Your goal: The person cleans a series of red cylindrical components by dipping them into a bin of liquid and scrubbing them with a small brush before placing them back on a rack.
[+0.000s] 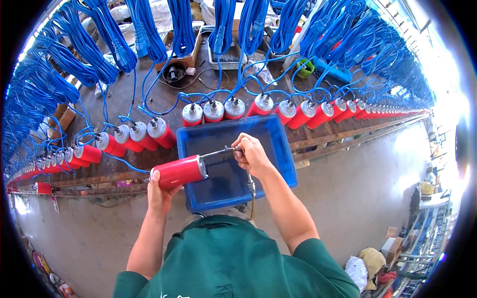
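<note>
My left hand (160, 192) is wrapped round the back end of a red cylinder (175, 172), which lies nearly level with its metal-rimmed end to the right. A blue cable (121, 160) runs to its left end. In my right hand (252, 155) is a nozzle gun (238, 149) with a hose (252, 192) hanging below it. The gun's thin metal tube (215, 153) reaches left to the cylinder's right end; whether the tip goes inside, I cannot tell. Both hands work over a blue plastic tub (289, 161) with dark liquid or a dark floor in it.
Behind the tub, red cylinders with silver caps (233, 107) stand in a long row along the workbench (198, 82). Coiled blue cables (252, 27) hang above. A black bowl (175, 74) and a grey tray (227, 62) sit farther back. Shelving (422, 238) stands at right.
</note>
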The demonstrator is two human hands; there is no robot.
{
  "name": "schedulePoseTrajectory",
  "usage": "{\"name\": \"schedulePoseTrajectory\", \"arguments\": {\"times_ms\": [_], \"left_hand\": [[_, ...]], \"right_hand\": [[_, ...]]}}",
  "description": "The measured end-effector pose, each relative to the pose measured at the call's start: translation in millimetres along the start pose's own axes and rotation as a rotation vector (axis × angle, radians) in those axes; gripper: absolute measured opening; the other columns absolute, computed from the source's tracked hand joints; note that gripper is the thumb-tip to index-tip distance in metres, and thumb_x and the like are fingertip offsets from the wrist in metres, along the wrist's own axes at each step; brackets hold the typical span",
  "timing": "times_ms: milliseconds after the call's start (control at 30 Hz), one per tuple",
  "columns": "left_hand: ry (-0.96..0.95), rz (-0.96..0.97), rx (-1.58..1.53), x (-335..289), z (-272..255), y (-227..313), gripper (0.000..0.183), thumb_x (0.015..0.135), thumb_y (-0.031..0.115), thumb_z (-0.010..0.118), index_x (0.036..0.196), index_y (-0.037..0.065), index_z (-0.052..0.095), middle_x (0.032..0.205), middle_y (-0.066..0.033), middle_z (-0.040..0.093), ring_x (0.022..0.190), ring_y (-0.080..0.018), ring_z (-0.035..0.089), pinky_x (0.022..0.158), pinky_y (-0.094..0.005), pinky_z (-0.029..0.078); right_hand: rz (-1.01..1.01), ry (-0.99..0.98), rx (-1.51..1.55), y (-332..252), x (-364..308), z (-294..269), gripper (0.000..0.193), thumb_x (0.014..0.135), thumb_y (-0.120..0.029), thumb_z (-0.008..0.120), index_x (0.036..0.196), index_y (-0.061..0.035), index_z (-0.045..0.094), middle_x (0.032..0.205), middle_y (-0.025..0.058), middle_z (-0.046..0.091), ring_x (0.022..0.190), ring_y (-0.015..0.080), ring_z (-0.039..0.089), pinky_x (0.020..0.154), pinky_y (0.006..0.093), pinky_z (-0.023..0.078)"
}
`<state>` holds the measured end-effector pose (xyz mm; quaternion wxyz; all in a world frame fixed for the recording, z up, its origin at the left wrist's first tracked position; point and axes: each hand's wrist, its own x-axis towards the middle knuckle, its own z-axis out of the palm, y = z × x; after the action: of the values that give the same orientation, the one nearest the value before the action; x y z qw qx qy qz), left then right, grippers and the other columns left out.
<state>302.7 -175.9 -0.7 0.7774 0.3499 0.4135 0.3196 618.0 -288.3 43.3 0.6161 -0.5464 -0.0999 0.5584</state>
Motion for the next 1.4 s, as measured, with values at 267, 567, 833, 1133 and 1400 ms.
{"name": "schedulePoseTrajectory", "arguments": {"times_ms": [267,567,833,1133,1400], "left_hand": [[-0.038,0.043,-0.016,0,-1,-6,0.071,0.096,0.065,0.069,0.14,0.01,0.057,0.126,-0.0131,0.073,0.113,-0.0268,0.074,0.093,-0.0436,0.065],[0.223,0.246,-0.155,-11,17,-4,0.064,0.096,0.032,0.077,0.147,0.019,0.042,0.126,-0.0121,0.067,0.103,-0.03,0.076,0.073,-0.0474,0.07],[0.271,0.693,-0.001,-68,32,53,0.101,0.086,-0.001,0.083,0.168,0.016,0.025,0.121,-0.0059,0.061,0.104,-0.018,0.068,0.092,-0.0359,0.06],[0.036,0.551,-0.024,-76,122,43,0.098,0.085,0.008,0.084,0.166,0.017,0.028,0.121,-0.0079,0.064,0.105,-0.0208,0.072,0.084,-0.0362,0.064],[0.093,0.084,-0.01,13,167,-42,0.087,0.091,0.021,0.083,0.159,0.024,0.029,0.133,-0.0125,0.06,0.11,-0.0349,0.074,0.066,-0.0512,0.071]], "right_hand": [[0.012,-0.139,-0.165,-33,-23,-41,0.032,0.097,0.0,0.052,0.127,-0.0082,0.045,0.085,0.0062,0.055,0.061,0.0103,0.047,0.048,0.0254,0.036],[-0.146,-0.071,-0.493,-77,-98,-175,0.05,0.111,-0.058,0.049,0.1,-0.0097,0.058,0.066,0.0037,0.058,0.046,0.0122,0.05,0.044,0.0305,0.043],[-0.119,0.418,-0.331,-11,-66,-293,0.045,0.112,-0.052,0.053,0.087,-0.0154,0.046,0.064,-0.0004,0.048,0.041,0.0107,0.038,0.038,0.0323,0.038],[-0.333,0.424,-0.341,-122,-71,-335,0.016,0.11,-0.025,0.052,0.099,-0.0147,0.051,0.069,0.0016,0.055,0.046,0.0115,0.05,0.037,0.0285,0.038],[-0.228,0.532,-0.601,-73,-68,-324,0.031,0.107,-0.036,0.068,0.093,-0.0092,0.065,0.069,-0.0047,0.051,0.058,0.0065,0.045,0.05,0.0289,0.036]]}}
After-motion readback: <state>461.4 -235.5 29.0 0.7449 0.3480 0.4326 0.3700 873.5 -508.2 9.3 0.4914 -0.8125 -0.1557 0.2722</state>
